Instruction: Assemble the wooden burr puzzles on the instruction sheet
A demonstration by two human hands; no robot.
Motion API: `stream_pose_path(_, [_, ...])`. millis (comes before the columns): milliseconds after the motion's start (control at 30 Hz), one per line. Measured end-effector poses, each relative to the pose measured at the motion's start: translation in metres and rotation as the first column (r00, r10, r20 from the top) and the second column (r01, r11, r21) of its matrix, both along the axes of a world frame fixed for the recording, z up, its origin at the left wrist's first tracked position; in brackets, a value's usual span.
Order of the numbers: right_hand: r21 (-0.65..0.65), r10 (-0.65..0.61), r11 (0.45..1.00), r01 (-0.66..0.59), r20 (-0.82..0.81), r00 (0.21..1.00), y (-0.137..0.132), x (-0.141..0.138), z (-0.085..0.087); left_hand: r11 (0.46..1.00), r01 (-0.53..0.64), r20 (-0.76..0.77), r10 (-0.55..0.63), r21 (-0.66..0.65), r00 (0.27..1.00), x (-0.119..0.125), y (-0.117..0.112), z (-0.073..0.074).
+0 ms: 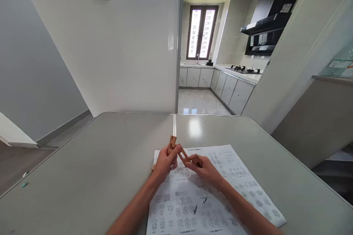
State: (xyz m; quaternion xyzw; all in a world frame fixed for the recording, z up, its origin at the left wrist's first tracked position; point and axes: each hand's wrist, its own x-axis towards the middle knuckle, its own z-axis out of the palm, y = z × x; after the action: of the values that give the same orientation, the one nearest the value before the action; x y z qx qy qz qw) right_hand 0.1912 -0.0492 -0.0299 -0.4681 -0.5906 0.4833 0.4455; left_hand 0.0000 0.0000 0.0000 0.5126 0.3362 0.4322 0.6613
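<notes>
holding a small cluster of wooden pieces (182, 154) just above the near middle of the table (110, 161), the person has both hands closed on it. the left hand (164, 160) has its fingers (172, 156) wrapped round an upright brown block at the cluster's left end, and the right hand (206, 169) pinches a darker block at its right end. a thin slanted bar runs between the two blocks and seems to link them, though whether the parts are locked together or only touching is too small to tell. the wood is a plain reddish brown, cut in blocky notched shapes, and looks light and rigid. judging by this, the work is at an early or middle point: a few parts are joined or being fitted in the air, and no finished shape shows. under the hands lies a printed sheet (220, 191) covered with rows of small diagrams, flat on the table; no loose pieces show on it. beyond the table a doorway opens on a kitchen (204, 77).
</notes>
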Motion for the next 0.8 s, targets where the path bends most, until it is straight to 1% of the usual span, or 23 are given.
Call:
stream_pose_path(100, [0.048, -0.11, 0.993, 0.111, -0.032, 0.993, 0.001, 0.0, 0.0, 0.999, 0.014, -0.002, -0.014, 0.033, 1.0, 0.002, -0.002, 0.001])
stream_pose_path(233, [0.075, -0.232, 0.968, 0.239, -0.092, 0.968, 0.003, 0.003, 0.002, 0.997, 0.073, 0.018, -0.073, 0.014, 0.997, 0.004, -0.004, 0.003])
stream_pose_path(367, [0.066, -0.328, 0.94, 0.336, -0.112, 0.938, 0.004, 0.004, 0.001, 0.989, 0.144, -0.055, -0.142, 0.024, 0.988, 0.005, -0.006, 0.007])
stream_pose_path(467, [0.11, -0.392, 0.91, 0.4, -0.084, 0.916, 0.004, 0.004, 0.0, 0.983, 0.183, -0.107, -0.18, 0.023, 0.978, 0.005, -0.008, 0.008])
stream_pose_path(567, [0.153, -0.407, 0.897, 0.414, -0.075, 0.91, 0.004, 0.004, 0.0, 0.976, 0.22, -0.126, -0.216, 0.012, 0.968, 0.005, -0.01, 0.008])
stream_pose_path(733, [0.088, -0.326, 0.937, 0.338, -0.126, 0.937, 0.003, 0.003, 0.002, 0.956, 0.294, -0.13, -0.292, -0.004, 0.948, 0.005, -0.011, 0.006])
stream_pose_path(800, [0.079, -0.329, 0.937, 0.34, -0.125, 0.936, 0.002, 0.003, 0.003, 0.951, 0.308, -0.135, -0.306, -0.002, 0.943, 0.005, -0.011, 0.005])
